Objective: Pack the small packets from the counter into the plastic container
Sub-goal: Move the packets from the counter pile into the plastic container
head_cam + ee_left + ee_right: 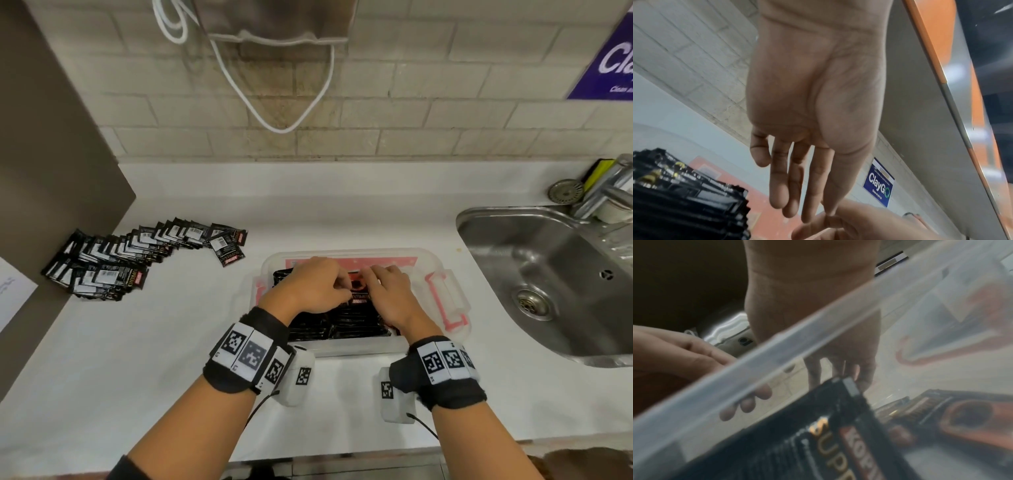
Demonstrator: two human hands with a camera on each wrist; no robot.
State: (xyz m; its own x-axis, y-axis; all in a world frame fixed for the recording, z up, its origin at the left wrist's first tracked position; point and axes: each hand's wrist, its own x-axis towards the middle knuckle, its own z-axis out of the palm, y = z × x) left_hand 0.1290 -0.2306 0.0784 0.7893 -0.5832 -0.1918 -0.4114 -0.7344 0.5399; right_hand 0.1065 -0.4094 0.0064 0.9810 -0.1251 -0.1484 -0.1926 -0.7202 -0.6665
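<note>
Hands [352,291] together over packets [346,318] inside container [356,347], far edge bare

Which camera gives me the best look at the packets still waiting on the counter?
The head view. It shows the whole fanned pile of packets lying on the counter, left of the plastic container. The left wrist view shows only black packets at its lower left, seemingly those in the container; the right wrist view shows only packets behind the container's clear wall.

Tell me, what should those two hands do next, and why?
Probably lift both hands out and send the left hand to the packets on the counter. Both hands, with the right hand, are over the container, which already holds packets, while a fanned pile still lies at the left.
</note>
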